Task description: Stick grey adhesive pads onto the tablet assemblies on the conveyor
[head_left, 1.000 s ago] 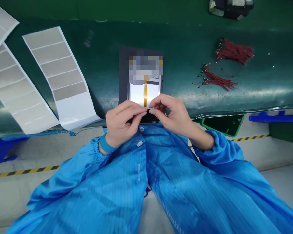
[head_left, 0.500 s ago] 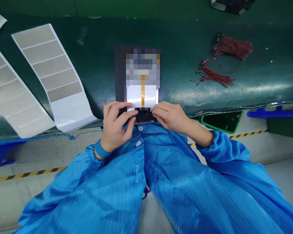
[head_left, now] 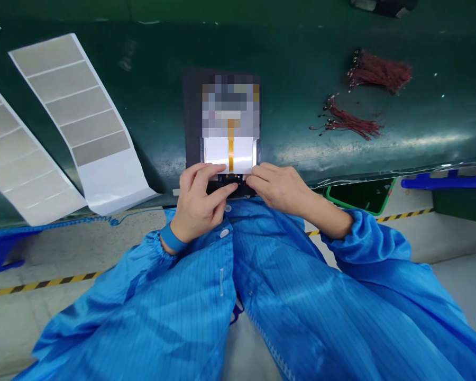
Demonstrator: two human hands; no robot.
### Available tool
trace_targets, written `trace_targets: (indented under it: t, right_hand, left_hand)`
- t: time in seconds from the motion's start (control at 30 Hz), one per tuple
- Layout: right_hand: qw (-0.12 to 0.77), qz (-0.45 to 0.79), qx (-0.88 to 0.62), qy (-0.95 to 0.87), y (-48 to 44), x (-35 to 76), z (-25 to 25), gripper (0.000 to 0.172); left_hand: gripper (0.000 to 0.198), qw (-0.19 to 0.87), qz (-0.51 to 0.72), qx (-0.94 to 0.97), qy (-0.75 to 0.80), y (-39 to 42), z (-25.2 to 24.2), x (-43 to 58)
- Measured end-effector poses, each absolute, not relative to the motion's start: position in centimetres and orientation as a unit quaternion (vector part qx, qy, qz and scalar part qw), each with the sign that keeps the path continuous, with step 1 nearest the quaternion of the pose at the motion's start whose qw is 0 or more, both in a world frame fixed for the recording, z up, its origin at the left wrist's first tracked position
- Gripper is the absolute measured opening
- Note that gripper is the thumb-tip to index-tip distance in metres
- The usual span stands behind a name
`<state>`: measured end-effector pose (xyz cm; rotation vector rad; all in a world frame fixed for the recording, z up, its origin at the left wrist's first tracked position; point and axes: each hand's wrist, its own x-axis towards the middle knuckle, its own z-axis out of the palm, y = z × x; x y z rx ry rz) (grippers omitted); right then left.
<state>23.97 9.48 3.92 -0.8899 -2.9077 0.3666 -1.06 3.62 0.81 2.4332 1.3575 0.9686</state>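
Left hand (head_left: 196, 198), right hand (head_left: 277, 186) on device (head_left: 230, 154)

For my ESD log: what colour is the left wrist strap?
The wrist strap is blue, head view.

A dark green glossy workbench (head_left: 321, 69) curves across the view, with two long white backing strips of grey rectangular labels (head_left: 79, 116) lying on its left and two loose bundles of thin red wires with small dark ends (head_left: 378, 71) on its right. Below the bench edge, a coiled blue cord (head_left: 83, 219) runs along on the left and a green-framed tray (head_left: 360, 196) sits on the right beside a blue plastic stand (head_left: 446, 181). Black-and-yellow hazard tape (head_left: 404, 216) crosses the pale grey floor.
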Motion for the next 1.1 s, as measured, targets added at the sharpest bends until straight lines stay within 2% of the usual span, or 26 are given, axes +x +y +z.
trace_targets:
  t: [0.2,0.47,1.1]
  right_hand:
    - [0.052,0.104,-0.274,-0.955,9.6,24.2,3.7,0.027]
    - [0.056,0.079,-0.266,-0.959,9.8,23.9,4.0,0.03]
    - [0.035,0.071,-0.262,-0.962,10.9,22.8,4.6,0.031]
  left_hand:
    - [0.04,0.09,0.316,0.833,0.446,3.9,0.6,-0.9]
    - [0.031,0.032,0.308,0.849,0.429,3.9,0.2,-0.5]
    - [0.038,0.015,0.302,0.852,0.427,3.1,0.2,0.1]
